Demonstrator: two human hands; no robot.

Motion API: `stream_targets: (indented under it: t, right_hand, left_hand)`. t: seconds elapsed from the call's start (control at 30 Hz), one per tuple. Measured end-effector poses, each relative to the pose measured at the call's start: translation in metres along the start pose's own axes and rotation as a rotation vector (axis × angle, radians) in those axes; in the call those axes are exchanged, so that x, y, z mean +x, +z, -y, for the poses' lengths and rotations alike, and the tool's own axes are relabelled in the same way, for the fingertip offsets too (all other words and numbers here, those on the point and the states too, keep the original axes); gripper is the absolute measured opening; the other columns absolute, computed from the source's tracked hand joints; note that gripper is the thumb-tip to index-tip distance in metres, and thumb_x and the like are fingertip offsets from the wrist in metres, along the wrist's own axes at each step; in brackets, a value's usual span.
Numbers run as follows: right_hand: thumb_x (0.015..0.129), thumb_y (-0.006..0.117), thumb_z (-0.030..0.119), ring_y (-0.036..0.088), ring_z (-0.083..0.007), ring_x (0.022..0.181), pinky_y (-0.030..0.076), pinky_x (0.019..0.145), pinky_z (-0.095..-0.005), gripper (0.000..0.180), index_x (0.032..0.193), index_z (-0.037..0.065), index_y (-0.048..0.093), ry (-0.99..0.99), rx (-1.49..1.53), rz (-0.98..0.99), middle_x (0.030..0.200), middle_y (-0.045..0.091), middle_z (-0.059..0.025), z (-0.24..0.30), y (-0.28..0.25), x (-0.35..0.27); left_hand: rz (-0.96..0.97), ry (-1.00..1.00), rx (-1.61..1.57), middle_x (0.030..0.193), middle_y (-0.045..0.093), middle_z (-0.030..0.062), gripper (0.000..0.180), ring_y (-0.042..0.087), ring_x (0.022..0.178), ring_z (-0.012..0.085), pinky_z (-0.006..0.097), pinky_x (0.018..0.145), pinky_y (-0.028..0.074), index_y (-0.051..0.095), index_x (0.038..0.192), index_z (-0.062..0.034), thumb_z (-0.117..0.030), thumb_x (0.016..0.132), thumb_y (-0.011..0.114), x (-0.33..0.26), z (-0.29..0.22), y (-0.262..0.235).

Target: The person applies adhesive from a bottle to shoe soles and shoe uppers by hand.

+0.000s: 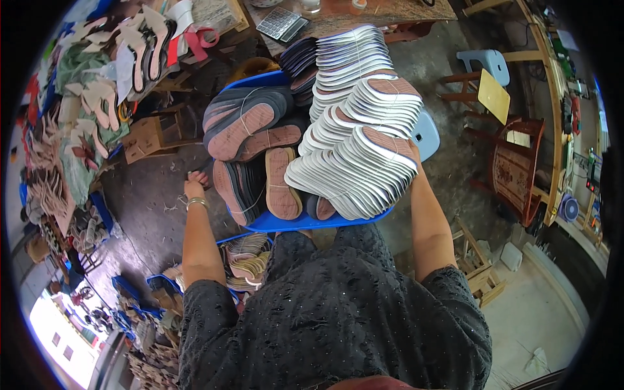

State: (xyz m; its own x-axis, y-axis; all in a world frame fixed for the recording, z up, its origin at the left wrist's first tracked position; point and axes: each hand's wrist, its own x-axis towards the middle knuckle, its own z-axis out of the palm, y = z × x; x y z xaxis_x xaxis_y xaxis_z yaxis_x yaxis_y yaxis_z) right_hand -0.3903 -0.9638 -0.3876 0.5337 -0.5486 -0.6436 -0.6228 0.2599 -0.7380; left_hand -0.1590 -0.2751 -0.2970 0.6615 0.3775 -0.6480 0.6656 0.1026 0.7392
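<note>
In front of me a blue plastic tub [292, 224] is heaped with tied bundles of shoe insoles. White-edged insoles [354, 172] fill its right side, fanned in tall stacks. On the left lie dark grey bundles with brown faces [244, 127], and a tan-edged bundle [283, 182] stands near the front rim. My left hand [196, 181], with a bracelet at the wrist, is off the tub's left side, its fingers curled near something dark and small. My right hand [415, 153] is against the right edge of the white-edged stacks; its fingers are hidden behind them.
A cluttered table [416, 12] holds a calculator [282, 25] beyond the tub. Shoe parts [101, 104] are piled at the left, beside a wooden stool [153, 136]. More insoles [247, 257] lie by my legs. A plastic stool [486, 64] and a wooden chair [517, 169] stand at right.
</note>
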Motion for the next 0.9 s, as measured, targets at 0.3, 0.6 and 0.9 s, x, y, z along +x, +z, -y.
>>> stream_targets:
  t: [0.3, 0.6, 0.9]
  right_hand:
    - [0.09, 0.046, 0.034, 0.059, -0.0181, 0.081, 0.045, 0.067, -0.0266, 0.041, 0.109, 0.0, 0.058, 0.044, -0.285, 0.037, 0.096, 0.063, -0.0088, 0.068, -0.017, -0.053]
    - [0.083, 0.048, 0.05, 0.052, -0.0235, 0.099, 0.039, 0.079, -0.0466, 0.055, 0.125, 0.015, 0.045, 0.243, -0.421, 0.2, 0.112, 0.055, -0.0078, 0.078, -0.022, -0.061]
    - [0.086, 0.046, 0.032, 0.058, -0.0178, 0.081, 0.042, 0.062, -0.0349, 0.041, 0.119, 0.008, 0.049, 0.262, -0.078, 0.147, 0.096, 0.061, -0.007, 0.067, 0.009, -0.074]
  left_hand:
    - [-0.184, -0.005, 0.462, 0.051, 0.042, 0.0005, 0.026, 0.043, 0.043, 0.0106, 0.027, 0.039, 0.036, 0.059, 0.082, -0.0065, -0.03, 0.087, 0.048, -0.176, 0.068, -0.139]
    - [-0.024, -0.367, 0.455, 0.053, 0.051, 0.0068, 0.026, 0.052, 0.041, 0.0182, 0.029, 0.037, 0.04, 0.058, 0.094, -0.0044, -0.027, 0.087, 0.047, -0.347, 0.212, -0.112]
    - [0.144, -0.308, 0.15, 0.067, 0.059, 0.0082, 0.032, 0.056, 0.05, 0.0145, 0.027, 0.046, 0.045, 0.05, 0.114, -0.0036, -0.024, 0.092, 0.041, -0.38, 0.189, -0.014]
